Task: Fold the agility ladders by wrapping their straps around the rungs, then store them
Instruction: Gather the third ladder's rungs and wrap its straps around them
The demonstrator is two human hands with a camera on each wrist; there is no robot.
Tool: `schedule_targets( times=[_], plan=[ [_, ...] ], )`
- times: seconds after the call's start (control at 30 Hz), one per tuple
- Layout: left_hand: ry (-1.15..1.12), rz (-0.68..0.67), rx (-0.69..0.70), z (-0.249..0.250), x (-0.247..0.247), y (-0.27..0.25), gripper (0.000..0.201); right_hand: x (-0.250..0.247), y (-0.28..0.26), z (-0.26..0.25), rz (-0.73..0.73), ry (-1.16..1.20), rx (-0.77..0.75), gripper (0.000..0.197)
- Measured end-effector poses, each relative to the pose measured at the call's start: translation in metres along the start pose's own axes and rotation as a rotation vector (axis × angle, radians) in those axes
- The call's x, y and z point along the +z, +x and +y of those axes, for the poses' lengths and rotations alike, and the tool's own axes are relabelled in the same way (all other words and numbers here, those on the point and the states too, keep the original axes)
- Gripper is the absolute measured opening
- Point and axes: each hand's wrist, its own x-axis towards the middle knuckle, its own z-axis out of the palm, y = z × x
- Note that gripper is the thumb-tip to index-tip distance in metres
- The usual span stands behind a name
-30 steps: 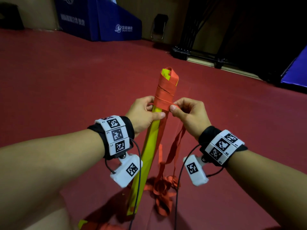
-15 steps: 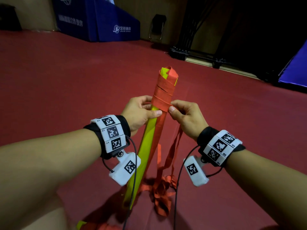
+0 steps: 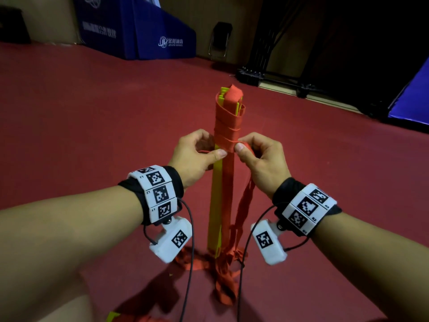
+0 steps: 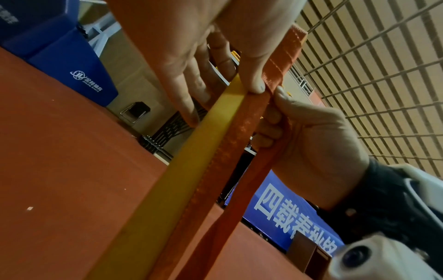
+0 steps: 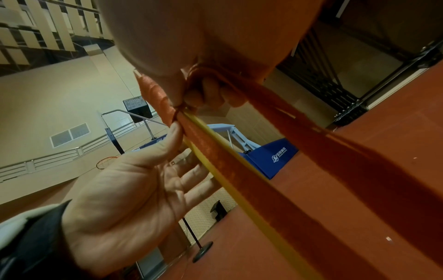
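Note:
A bundle of yellow rungs (image 3: 217, 205) stands upright on the red floor, its top wound with several turns of orange-red strap (image 3: 228, 126). My left hand (image 3: 213, 148) holds the bundle just below the wraps, thumb on the front (image 4: 256, 83) and fingers behind. On the right side of the bundle, my right hand (image 3: 243, 146) pinches the strap, fingers curled round it (image 5: 206, 91). The loose strap (image 3: 246, 205) hangs from that hand to a tangled pile (image 3: 222, 270) at the bundle's foot.
Blue padded bases (image 3: 139, 31) and a folding chair (image 3: 219, 40) stand by the far wall. A black rack (image 3: 267, 75) and a blue mat (image 3: 413, 101) lie at the right. Another yellow and red piece (image 3: 113, 317) shows at the bottom edge.
The bundle has swung from a rightward lean to nearly upright. Both hands stay at the lowest wrap, and the right hand has drawn the strap tight at the bundle's right side.

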Motion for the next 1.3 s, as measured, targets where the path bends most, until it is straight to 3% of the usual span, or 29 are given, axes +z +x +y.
schedule_targets(
  times=[0.2,0.33,0.53,0.97,1.3],
  plan=[
    [0.119,-0.005,0.027,0.002,0.006,-0.001,0.023,0.000,0.000,0.002,0.033,0.013,0.007,0.011],
    [0.271,-0.036,0.053,-0.001,0.009,-0.003,0.046,0.005,-0.002,0.005,0.057,0.006,0.025,0.017],
    [0.636,-0.061,0.144,0.000,0.008,-0.005,0.017,0.016,-0.007,0.002,-0.004,-0.032,0.038,0.027],
    [0.517,-0.031,0.138,-0.006,0.005,0.003,0.015,0.010,-0.002,0.007,-0.075,-0.146,0.092,0.016],
    [0.384,0.009,0.103,-0.008,-0.005,0.002,0.027,0.006,-0.002,0.010,-0.113,-0.370,0.041,0.016]
  ],
)
